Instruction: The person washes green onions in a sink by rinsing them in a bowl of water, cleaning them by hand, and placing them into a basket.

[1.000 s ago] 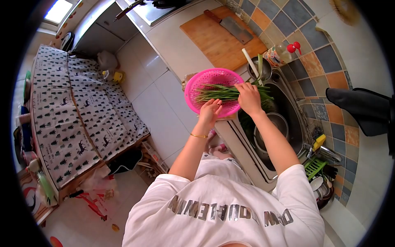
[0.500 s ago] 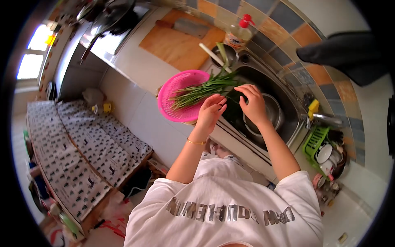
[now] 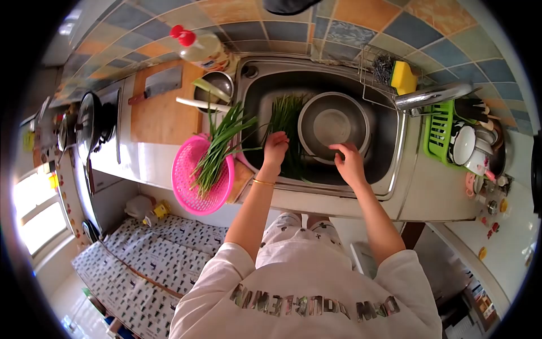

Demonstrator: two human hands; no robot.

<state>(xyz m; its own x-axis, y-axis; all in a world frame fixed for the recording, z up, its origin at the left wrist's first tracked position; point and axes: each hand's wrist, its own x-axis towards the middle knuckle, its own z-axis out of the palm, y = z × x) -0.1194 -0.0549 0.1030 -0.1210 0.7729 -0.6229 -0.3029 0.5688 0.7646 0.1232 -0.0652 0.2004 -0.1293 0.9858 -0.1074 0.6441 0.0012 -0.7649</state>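
Observation:
My left hand (image 3: 275, 148) reaches into the steel sink (image 3: 395, 169), fingers curled on a bunch of green chives (image 3: 285, 121) lying at the sink's left side. My right hand (image 3: 350, 164) hovers with fingers apart at the near rim of a round metal bowl (image 3: 333, 124) standing in the sink. A pink colander (image 3: 197, 186) sits at the counter's front edge, left of the sink. A second bunch of chives (image 3: 221, 146) lies across the colander, tips pointing toward the wall.
A wooden cutting board (image 3: 158, 116) with a cleaver (image 3: 161, 85) lies left of the sink. A small metal pot (image 3: 217, 85) and a soap bottle (image 3: 200, 48) stand behind. The faucet (image 3: 432, 93), yellow sponge (image 3: 403, 76), green rack (image 3: 440, 130) and dishes (image 3: 466, 144) are at the right.
My view swung to face the sink squarely. Both hands left the colander and moved right into the sink, the left onto the chives there, the right to the metal bowl.

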